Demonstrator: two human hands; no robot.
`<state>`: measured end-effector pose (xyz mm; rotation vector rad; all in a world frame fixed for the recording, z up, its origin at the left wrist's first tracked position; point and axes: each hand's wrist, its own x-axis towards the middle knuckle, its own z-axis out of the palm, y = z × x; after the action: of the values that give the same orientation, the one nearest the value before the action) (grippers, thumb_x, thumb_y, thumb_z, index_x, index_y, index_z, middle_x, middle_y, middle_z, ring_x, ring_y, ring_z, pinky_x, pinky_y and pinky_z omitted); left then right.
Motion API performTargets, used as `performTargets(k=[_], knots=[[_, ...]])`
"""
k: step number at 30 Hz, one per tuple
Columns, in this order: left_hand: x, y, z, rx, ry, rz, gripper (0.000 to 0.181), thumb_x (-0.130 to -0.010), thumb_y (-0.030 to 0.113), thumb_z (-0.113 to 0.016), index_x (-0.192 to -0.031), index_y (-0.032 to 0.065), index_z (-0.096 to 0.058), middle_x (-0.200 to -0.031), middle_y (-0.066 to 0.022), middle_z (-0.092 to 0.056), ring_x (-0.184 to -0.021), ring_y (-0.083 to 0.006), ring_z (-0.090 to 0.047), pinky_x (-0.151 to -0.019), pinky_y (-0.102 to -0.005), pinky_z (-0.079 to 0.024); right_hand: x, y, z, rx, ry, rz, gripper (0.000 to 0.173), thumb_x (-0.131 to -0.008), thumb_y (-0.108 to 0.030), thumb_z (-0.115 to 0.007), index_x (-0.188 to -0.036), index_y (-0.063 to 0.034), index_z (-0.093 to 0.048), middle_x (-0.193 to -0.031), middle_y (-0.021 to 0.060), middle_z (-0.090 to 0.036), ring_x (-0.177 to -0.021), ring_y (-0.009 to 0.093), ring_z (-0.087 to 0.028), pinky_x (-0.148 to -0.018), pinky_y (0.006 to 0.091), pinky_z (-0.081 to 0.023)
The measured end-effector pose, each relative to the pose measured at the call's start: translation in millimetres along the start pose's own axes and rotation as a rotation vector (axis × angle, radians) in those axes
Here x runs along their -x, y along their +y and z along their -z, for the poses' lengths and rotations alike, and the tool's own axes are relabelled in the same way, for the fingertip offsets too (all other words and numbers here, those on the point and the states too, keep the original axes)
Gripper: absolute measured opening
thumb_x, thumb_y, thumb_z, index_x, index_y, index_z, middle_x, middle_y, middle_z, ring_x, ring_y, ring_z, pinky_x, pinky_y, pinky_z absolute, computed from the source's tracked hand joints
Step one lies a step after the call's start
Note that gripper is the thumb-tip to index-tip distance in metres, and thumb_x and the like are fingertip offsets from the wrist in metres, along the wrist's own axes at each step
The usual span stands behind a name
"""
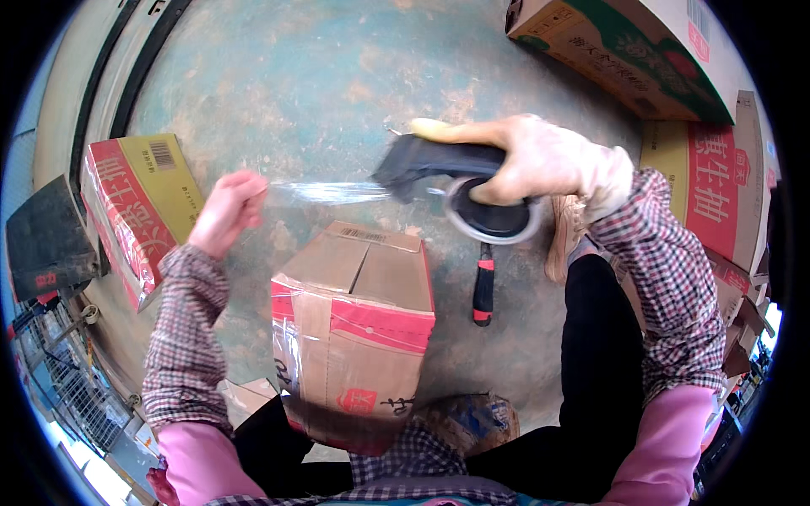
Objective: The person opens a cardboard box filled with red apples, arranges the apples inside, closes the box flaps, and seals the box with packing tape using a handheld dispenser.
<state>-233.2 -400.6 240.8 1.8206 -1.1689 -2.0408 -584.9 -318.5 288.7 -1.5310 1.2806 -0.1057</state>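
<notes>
My left hand (pixel 233 205), bare, is closed on the free end of a strip of clear packing tape (pixel 335 192). The strip stretches level to a black tape dispenser (pixel 436 161) with a roll in it. My right hand (pixel 538 158), in a pale work glove, grips the dispenser, slightly blurred. Below the strip, between my legs, stands a cardboard box (pixel 373 341) with red bands, its top flaps folded together with a narrow gap. Shiny tape covers part of its left side. A tool with a black and red handle (pixel 484 288) lies on the floor right of the box.
A red and yellow carton (pixel 136 209) lies at left, near a dark bin-like object (pixel 50 240). Large cartons (pixel 620 57) and a red-printed carton (pixel 712 183) are stacked at right. A crumpled bag-like thing (pixel 471 420) sits behind the box. Wire racks (pixel 76 379) stand at lower left.
</notes>
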Motion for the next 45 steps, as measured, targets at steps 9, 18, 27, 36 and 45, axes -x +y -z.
performTargets(k=[9,18,27,36,45], knots=[[-15,-52,67,0.284,-0.087,0.454,0.012,-0.083,0.006,-0.049,-0.073,0.0021,-0.050,-0.054,0.0034,-0.039,-0.043,-0.0051,-0.032,-0.037,-0.0194,-0.029,-38,24,-22,-0.544,-0.211,-0.088,0.066,-0.064,-0.012,-0.064,-0.126,-0.0047,-0.045,-0.079,0.0084,-0.063,-0.062,0.011,-0.059,-0.057,0.0223,-0.048],[-3,-112,79,0.411,-0.046,0.630,0.013,-0.084,0.007,-0.045,-0.074,0.0004,-0.050,-0.055,0.0028,-0.039,-0.044,-0.0064,-0.034,-0.038,-0.0203,-0.032,-68,15,-35,-0.631,-0.338,-0.146,0.063,-0.064,-0.010,-0.070,-0.121,0.0017,-0.047,-0.082,0.0108,-0.064,-0.059,0.013,-0.060,-0.052,0.0230,-0.049],[62,-180,9,0.399,-0.291,0.318,0.029,-0.088,0.022,-0.048,-0.107,0.0012,-0.054,-0.096,-0.0051,-0.061,-0.088,-0.0190,-0.058,-0.079,-0.0288,-0.047,-50,20,-47,-0.592,-0.395,-0.164,0.065,-0.068,-0.011,-0.067,-0.127,-0.0020,-0.042,-0.090,0.0114,-0.064,-0.070,0.014,-0.062,-0.065,0.0221,-0.050],[46,-211,33,0.118,0.002,0.398,0.020,-0.088,0.016,-0.048,-0.100,0.0015,-0.054,-0.087,-0.0045,-0.059,-0.078,-0.0163,-0.054,-0.072,-0.0277,-0.045,-50,25,-52,-0.605,-0.433,-0.159,0.065,-0.067,-0.009,-0.065,-0.127,-0.0014,-0.042,-0.089,0.0112,-0.064,-0.066,0.012,-0.061,-0.065,0.0217,-0.050],[85,-10,-78,-0.719,0.344,-0.710,0.011,-0.079,0.009,-0.053,-0.085,0.0010,-0.050,-0.077,-0.0089,-0.050,-0.070,-0.0188,-0.048,-0.065,-0.0303,-0.041,-51,61,-70,-0.875,-0.517,-0.115,0.065,-0.068,-0.008,-0.064,-0.128,-0.0053,-0.041,-0.089,0.0116,-0.064,-0.069,0.015,-0.062,-0.065,0.0242,-0.051]])
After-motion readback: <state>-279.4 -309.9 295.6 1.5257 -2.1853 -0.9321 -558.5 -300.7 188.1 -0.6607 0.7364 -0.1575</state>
